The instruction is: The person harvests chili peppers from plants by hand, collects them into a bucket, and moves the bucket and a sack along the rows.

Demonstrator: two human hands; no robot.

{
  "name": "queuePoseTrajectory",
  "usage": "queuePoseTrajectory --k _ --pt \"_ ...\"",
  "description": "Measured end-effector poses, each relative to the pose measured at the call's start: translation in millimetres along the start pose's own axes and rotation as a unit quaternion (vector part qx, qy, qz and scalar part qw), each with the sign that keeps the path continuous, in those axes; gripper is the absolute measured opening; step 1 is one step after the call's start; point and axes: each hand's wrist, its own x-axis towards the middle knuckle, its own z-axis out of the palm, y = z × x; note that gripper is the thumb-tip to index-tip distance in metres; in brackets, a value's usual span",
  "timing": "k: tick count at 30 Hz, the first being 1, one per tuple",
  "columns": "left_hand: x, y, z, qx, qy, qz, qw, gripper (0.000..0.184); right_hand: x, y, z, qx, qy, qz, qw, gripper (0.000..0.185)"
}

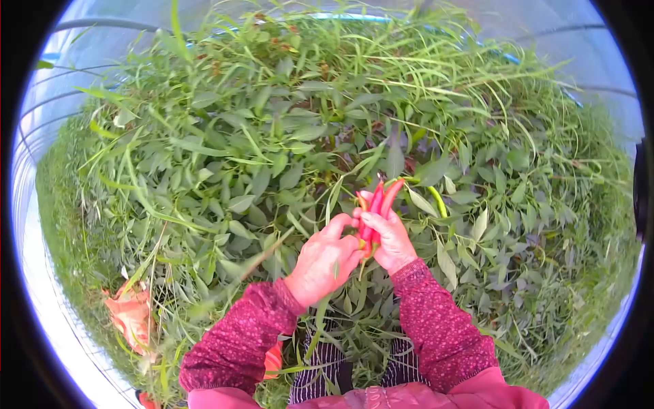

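Several red chili peppers (376, 208) stand in a bunch in front of my body, tips pointing up and away. My right hand (392, 240) is wrapped round them, its thumb lying across the bunch. From the left, my left hand (328, 258) reaches to the stem end of the bunch, its fingers curled and touching the lower peppers; whether it grips one is hidden. Just right of the bunch, a green pepper (438, 202) hangs among the leaves.
Dense leafy plants (286, 150) and long grass surround my hands. An orange-red bag (131, 315) lies at the lower left, and another orange piece (273, 360) shows beside my striped trousers (323, 371). Plastic sheeting over hoops (102, 24) curves around the plants.
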Motion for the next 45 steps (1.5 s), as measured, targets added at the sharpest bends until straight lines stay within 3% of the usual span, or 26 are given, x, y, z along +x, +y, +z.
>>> queuePoseTrajectory --k 3,5,7,9,11,17,19,23,25,26,28,32,33,34,35,36,37,39,41,42,43,44,45 --pt "30 -38 -39 0.035 -0.019 0.022 0.999 0.011 -9 -1 -4 -0.021 0.036 0.022 0.999 0.046" --pt "69 -82 -80 0.223 0.084 0.105 0.965 0.023 -10 4 -16 -0.044 0.059 0.033 0.997 0.043" --pt "75 -144 -101 0.462 0.209 0.017 0.861 0.046 -13 7 -16 -0.081 0.064 0.057 0.993 0.043" --pt "49 -181 -115 0.49 0.096 -0.185 0.846 0.059 -16 13 -21 -0.102 0.066 0.079 0.989 0.044" --pt "22 -184 -128 0.378 -0.07 -0.352 0.853 0.061 -16 19 -26 -0.115 0.069 0.099 0.986 0.044" --pt "-91 -184 -77 0.318 -0.051 -0.352 0.879 0.036 -19 32 -13 -0.187 0.057 0.143 0.97 0.047" --pt "-108 -178 -50 0.307 0.002 -0.321 0.896 0.016 -14 30 0 -0.204 0.051 0.15 0.966 0.047" --pt "-123 -136 -22 0.325 -0.018 -0.33 0.886 0.021 -10 17 55 -0.275 0.016 0.108 0.955 0.049" --pt "-132 -125 -5 0.294 0.018 -0.294 0.909 0.031 -8 9 96 -0.336 -0.015 0.042 0.941 0.051" --pt "-134 -113 1 0.3 0.015 -0.286 0.91 0.046 -5 7 112 -0.349 -0.037 0.012 0.936 0.053" --pt "-135 -92 3 0.242 -0.014 -0.317 0.917 0.052 0 2 160 -0.403 -0.092 -0.002 0.91 0.054" --pt "-150 -68 21 0.253 -0.022 -0.247 0.935 0.054 27 45 215 -0.555 -0.223 -0.05 0.8 0.054" --pt "-153 -62 29 0.259 -0.03 -0.23 0.938 0.054 36 60 218 -0.704 -0.232 -0.063 0.668 0.056" --pt "-152 -53 26 0.234 -0.017 -0.234 0.943 0.053 37 78 230 -0.761 -0.264 -0.019 0.592 0.054" --pt "-151 -42 21 0.215 -0.065 -0.234 0.946 0.051 35 96 244 -0.824 -0.283 0.029 0.49 0.048" --pt "-152 -33 15 0.233 -0.054 -0.19 0.952 0.047 39 124 229 -0.836 -0.327 0.011 0.44 0.042" --pt "-156 -26 14 0.251 -0.046 -0.145 0.956 0.043 37 147 215 -0.809 -0.342 0.083 0.47 0.041" --pt "-174 -21 14 0.279 -0.011 -0.123 0.952 0.038 31 179 189 -0.82 -0.445 0.023 0.36 0.021" --pt "-189 -21 -14 0.303 0.022 -0.1 0.948 0.034 25 193 168 -0.822 -0.457 0.09 0.328 0.017" --pt "-196 -23 -68 0.105 0.013 -0.079 0.991 0.03 21 198 160 -0.822 -0.471 0.113 0.298 0.016" --pt "-206 -32 -107 -0.098 0.007 -0.057 0.994 0.025 17 195 156 -0.822 -0.503 0.113 0.242 0.016" --pt "-220 -45 -121 -0.193 0.107 -0.147 0.964 0.023 13 192 152 -0.825 -0.516 0.143 0.18 0.02" --pt "-235 -59 -135 -0.282 0.206 -0.231 0.908 0.021 8 188 131 -0.814 -0.501 0.147 0.255 0.023"
